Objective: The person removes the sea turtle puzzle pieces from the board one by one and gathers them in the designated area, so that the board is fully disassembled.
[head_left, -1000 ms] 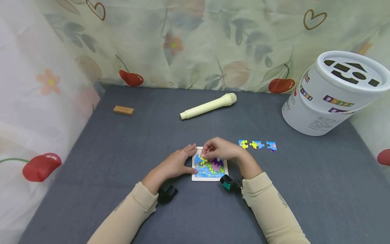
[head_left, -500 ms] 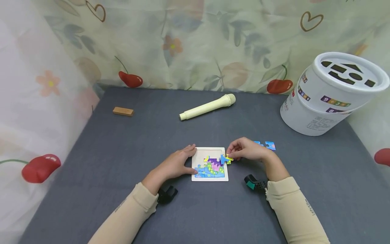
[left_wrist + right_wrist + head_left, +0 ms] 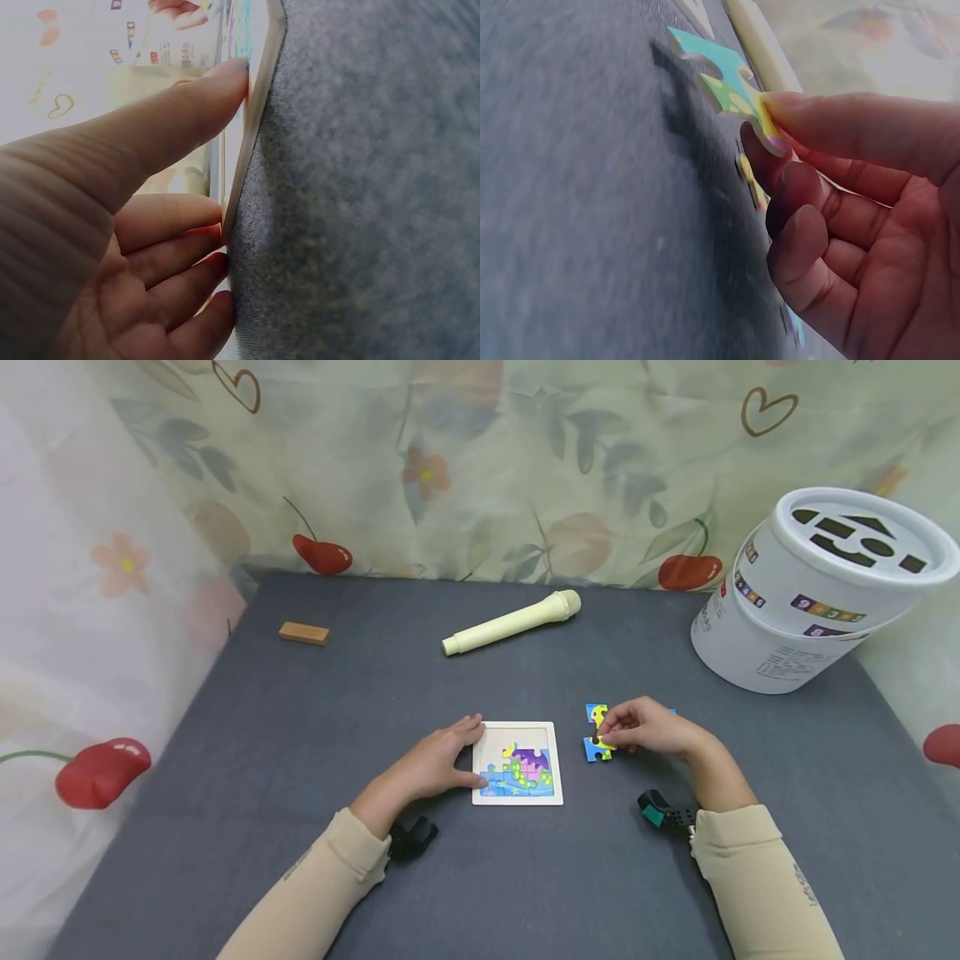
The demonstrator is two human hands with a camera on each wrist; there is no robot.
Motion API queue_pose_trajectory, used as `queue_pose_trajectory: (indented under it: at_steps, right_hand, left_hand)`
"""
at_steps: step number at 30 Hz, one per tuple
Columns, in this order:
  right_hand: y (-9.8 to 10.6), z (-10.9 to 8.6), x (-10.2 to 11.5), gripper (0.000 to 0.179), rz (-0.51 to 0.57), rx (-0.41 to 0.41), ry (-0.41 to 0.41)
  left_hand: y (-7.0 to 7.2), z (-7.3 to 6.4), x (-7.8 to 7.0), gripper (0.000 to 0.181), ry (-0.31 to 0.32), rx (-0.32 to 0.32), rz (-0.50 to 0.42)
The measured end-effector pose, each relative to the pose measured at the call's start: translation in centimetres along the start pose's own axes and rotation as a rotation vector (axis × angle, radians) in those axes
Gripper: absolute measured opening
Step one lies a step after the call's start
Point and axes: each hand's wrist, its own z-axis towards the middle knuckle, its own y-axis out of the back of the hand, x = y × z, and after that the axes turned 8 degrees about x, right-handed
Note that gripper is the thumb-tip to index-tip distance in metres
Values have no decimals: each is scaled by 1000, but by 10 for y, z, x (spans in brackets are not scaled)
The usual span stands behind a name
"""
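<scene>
My left hand (image 3: 435, 760) rests at the left side of a square puzzle tray (image 3: 517, 802), fingers spread. In the left wrist view its thumb (image 3: 202, 101) lies on the tray's rim and the other fingertips touch its side. Interlocked pieces (image 3: 525, 772) fill the tray's lower part and right middle; the bare board shows above. To the right of the tray, my right hand (image 3: 652, 727) pinches a blue, yellow and green puzzle piece (image 3: 724, 67) between thumb and fingers, held tilted above the cloth. Another puzzle piece (image 3: 595, 713) lies just behind it; my right hand mostly hides others.
A cream toy microphone (image 3: 513, 622) lies behind the tray. Farther left is a small wooden block (image 3: 304, 633). A large white bucket with a shape-cutout lid (image 3: 795, 602) stands at the back right. A patterned curtain (image 3: 450, 468) hangs behind the dark tabletop (image 3: 360, 693).
My right hand has lifted the pinched piece out from over the tray and carried it right, beside the loose pieces. My left hand stays at the tray's left side.
</scene>
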Motion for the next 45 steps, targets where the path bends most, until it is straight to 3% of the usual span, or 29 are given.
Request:
queue_pose_trajectory:
  at_steps: [17,45]
  right_hand:
    - [-7,-6,-6,15,-87,-112,13]
    - [-13,-4,-6,15,-67,-140,3]
  left_hand:
    - [-1,0,0,79,-11,-9,-6]
    - [0,1,0,80,-6,-2,8]
